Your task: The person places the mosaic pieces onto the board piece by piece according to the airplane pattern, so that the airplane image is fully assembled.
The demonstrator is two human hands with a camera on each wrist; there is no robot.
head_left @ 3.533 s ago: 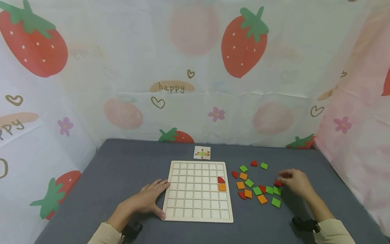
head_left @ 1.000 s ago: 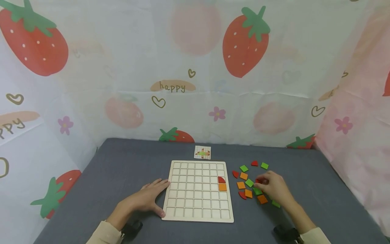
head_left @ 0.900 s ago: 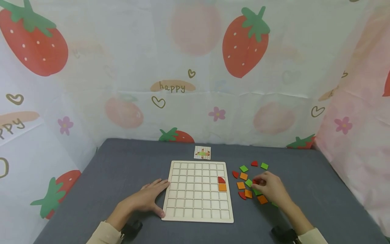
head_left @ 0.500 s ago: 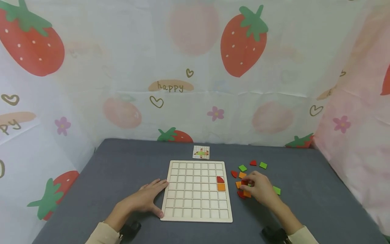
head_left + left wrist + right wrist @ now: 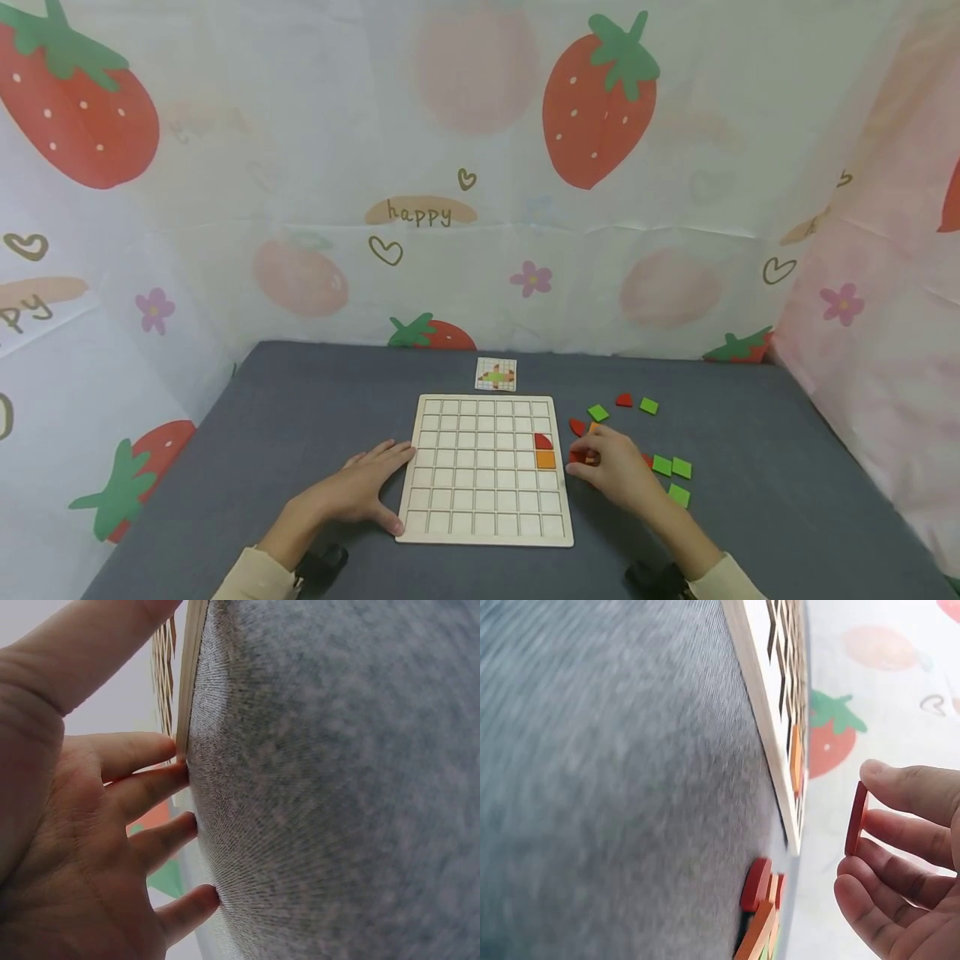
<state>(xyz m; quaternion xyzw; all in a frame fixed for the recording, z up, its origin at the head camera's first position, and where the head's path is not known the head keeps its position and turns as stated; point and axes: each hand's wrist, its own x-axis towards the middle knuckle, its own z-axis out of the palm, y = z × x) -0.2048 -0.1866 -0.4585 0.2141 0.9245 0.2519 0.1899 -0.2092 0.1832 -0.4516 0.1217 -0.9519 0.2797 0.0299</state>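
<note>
A square wooden grid board [image 5: 480, 542] lies on the grey table. Thumb and fingertips of my left hand [image 5: 352, 493] rest along its left edge, fingers spread and nearly straight, as the left wrist view [image 5: 97, 825] also shows. My right hand [image 5: 618, 473] pinches a thin red quarter-circle tile [image 5: 856, 820] just off the board's right edge, raised above the table. Set in the grid's right part are a red quarter-circle tile [image 5: 542, 442] and, in the cell below it, an orange square tile [image 5: 545, 460]. My right hand hides part of the loose tiles.
Loose tiles lie right of the board, among them green squares [image 5: 681, 467], a red quarter-circle [image 5: 624, 400] and an orange square [image 5: 756, 930]. A small picture card [image 5: 496, 374] lies behind the board. A strawberry-print cloth [image 5: 480, 283] stands behind the table.
My right hand has picked up the red tile at the far right and carried it left over the loose tiles to the board's right edge. My left hand has stayed put.
</note>
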